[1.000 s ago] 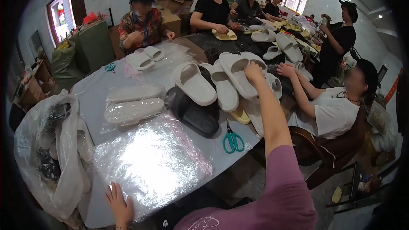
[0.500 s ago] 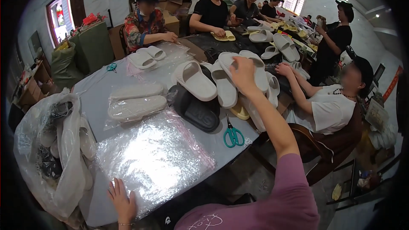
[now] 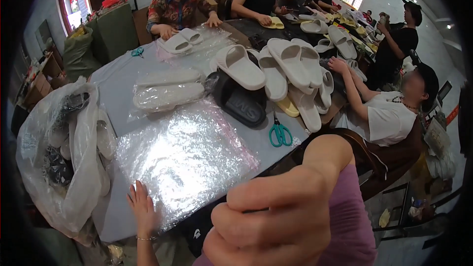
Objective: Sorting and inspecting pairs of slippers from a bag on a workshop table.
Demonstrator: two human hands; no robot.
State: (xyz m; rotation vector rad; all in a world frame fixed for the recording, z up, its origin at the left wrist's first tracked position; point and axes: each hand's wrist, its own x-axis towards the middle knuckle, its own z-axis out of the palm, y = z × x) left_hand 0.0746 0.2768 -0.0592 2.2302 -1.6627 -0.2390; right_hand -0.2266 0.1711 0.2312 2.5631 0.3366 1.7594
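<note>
My left hand [image 3: 143,208] lies with its fingers stretched out on the grey table, at the left edge of a stack of clear plastic bags [image 3: 182,152]. My right hand [image 3: 276,216] is raised close in front of the view, its fingers curled closed. What they hold, if anything, is hidden. Beyond it are teal-handled scissors [image 3: 281,133] and a black slide slipper [image 3: 239,103]. A pile of white slide slippers [image 3: 288,64] rises behind, with a yellow slipper [image 3: 288,107] partly under it. Left of the black one lies a bagged white pair [image 3: 170,96].
A large clear sack [image 3: 81,167] of slippers stands at the table's left edge. Across the table, a person in a flowered shirt [image 3: 180,12] has hands by another white pair [image 3: 181,42]. A seated person in white [image 3: 384,118] is at the right. Other people work farther back.
My right hand has left the white slipper pile and come back close to the view, closed. The view has tilted down slightly. The person in the flowered shirt has spread their hands.
</note>
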